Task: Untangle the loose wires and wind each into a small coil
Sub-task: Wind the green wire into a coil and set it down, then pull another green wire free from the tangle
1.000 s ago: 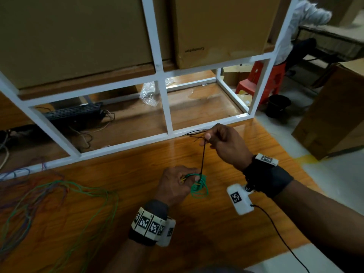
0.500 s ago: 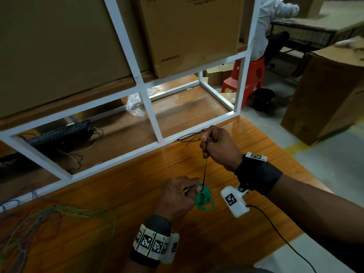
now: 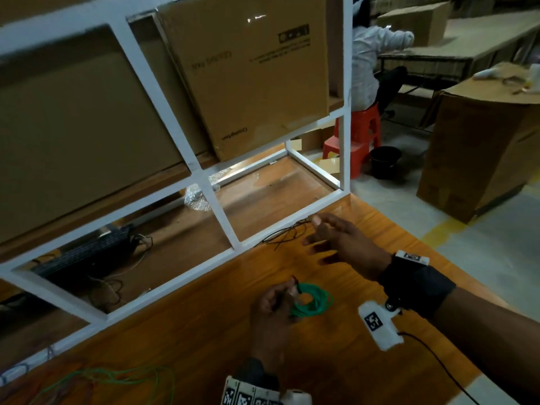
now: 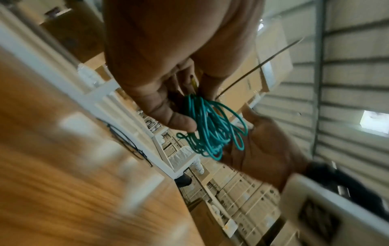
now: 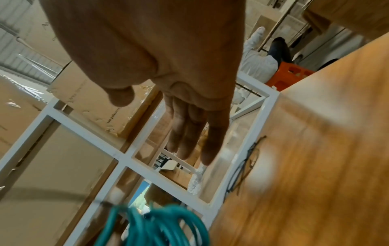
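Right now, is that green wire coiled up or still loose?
Coiled: the green wire sits in small stacked loops, pinched in the left hand.

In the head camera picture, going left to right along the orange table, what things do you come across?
Loose green wires → left hand → green wire coil → right hand, slightly farther back.
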